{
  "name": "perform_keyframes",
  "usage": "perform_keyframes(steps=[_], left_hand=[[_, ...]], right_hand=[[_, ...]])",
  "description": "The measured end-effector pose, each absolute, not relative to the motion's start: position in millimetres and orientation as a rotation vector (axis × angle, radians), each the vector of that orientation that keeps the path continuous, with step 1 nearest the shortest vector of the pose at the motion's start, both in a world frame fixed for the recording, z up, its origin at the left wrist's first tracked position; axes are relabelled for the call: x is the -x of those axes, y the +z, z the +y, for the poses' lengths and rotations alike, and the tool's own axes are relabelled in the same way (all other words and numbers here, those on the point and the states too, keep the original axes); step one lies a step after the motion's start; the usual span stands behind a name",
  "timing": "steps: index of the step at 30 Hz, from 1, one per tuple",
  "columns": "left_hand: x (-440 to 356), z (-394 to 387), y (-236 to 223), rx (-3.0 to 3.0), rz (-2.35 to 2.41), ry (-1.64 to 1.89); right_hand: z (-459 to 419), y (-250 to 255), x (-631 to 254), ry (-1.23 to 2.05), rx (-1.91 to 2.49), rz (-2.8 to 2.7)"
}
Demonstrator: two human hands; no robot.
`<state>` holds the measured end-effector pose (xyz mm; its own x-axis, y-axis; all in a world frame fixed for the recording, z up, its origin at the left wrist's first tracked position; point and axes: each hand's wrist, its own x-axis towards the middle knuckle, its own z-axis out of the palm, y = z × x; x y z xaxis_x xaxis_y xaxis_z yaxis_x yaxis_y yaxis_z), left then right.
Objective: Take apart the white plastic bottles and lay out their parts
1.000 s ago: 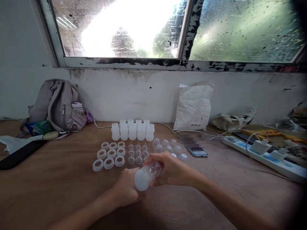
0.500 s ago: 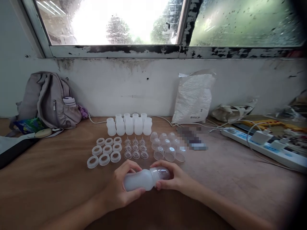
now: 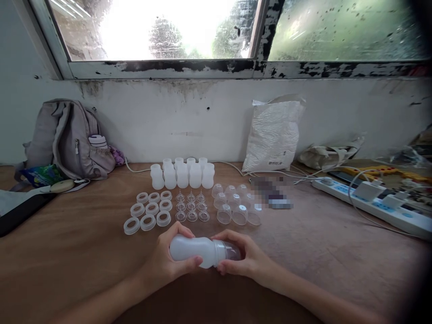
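A frosted white baby bottle (image 3: 197,251) lies sideways between my hands, just above the front of the table. My left hand (image 3: 172,254) wraps round its base end. My right hand (image 3: 241,253) grips the capped end, fingers on the collar and the clear cap (image 3: 231,251). Beyond the hands stand rows of parts: white collar rings (image 3: 147,222) on the left, clear nipples (image 3: 192,216) in the middle, clear dome caps (image 3: 239,216) on the right. Behind these, several white bottle bodies (image 3: 182,175) stand upright, without caps.
A grey backpack (image 3: 64,139) leans on the wall at left, with a black flat object (image 3: 25,213) before it. A white plastic bag (image 3: 272,137) stands at the back. To the right lie a partly blurred phone (image 3: 280,203), cables and a power strip (image 3: 374,204).
The bottle has swung from pointing toward me to lying level, left to right. My left hand moved round its base, and my right hand shifted right with the capped end. The view tilted slightly down.
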<state>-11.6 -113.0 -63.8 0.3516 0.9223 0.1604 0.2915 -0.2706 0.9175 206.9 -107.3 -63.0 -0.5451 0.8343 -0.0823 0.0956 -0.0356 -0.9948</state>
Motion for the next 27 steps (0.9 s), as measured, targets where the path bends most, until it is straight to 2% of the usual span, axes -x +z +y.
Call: perform_keyframes(steps=[9,19,22,27], left_hand=[[7,-124,-76,-1.983,0.933,1.323],[11,-129,-85,-2.245,0.774,1.453],[11,-126,-76,-2.237,0.762,1.367],[8,-122,-65,-2.111,0.795,1.251]], right_hand=[[-117,-60,-207,1.354,0.999,-1.808],[-125,-63,-207,1.349,0.953,-1.837],[-123,-60,-206,1.437,0.924,-1.780],[-117,-48,-201,1.852,0.839,-1.337]])
